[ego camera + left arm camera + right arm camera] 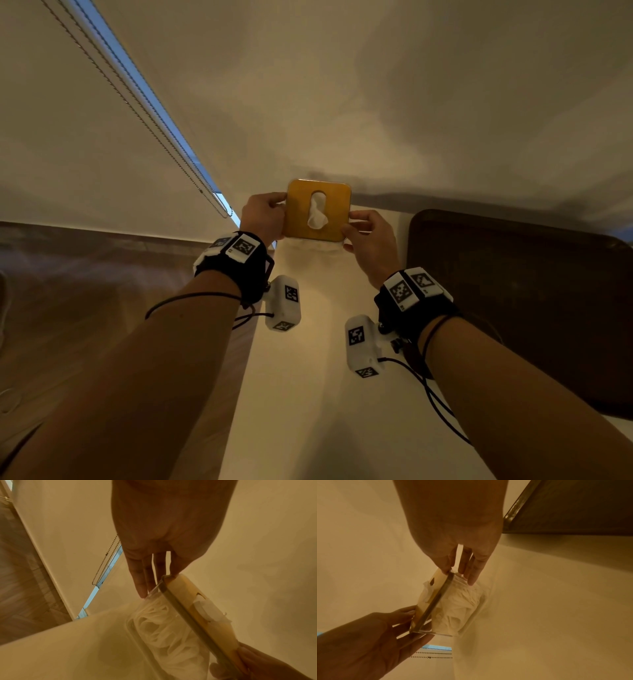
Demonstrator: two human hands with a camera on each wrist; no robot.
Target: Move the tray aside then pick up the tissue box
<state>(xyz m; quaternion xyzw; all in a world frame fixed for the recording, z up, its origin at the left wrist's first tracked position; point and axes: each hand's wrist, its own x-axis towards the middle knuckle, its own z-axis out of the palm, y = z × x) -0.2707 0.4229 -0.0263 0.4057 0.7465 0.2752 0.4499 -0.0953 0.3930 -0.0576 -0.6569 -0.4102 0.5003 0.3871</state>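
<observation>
now 2 hands, left hand [263,214] and right hand [368,236], pinch a clear plastic tissue box with square amber lid [318,210] between thumbs and fingers; dark brown wooden tray [520,291] lies right.

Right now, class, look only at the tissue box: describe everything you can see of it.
The tissue box is a square container with clear walls and a flat, golden-brown, wood-like lid with rounded corners. A white tissue pokes up through the lid's keyhole-shaped slot, and crumpled tissues show through the sides. It sits upright near the wall on the pale counter. The left hand and right hand grip its opposite edges.
</observation>
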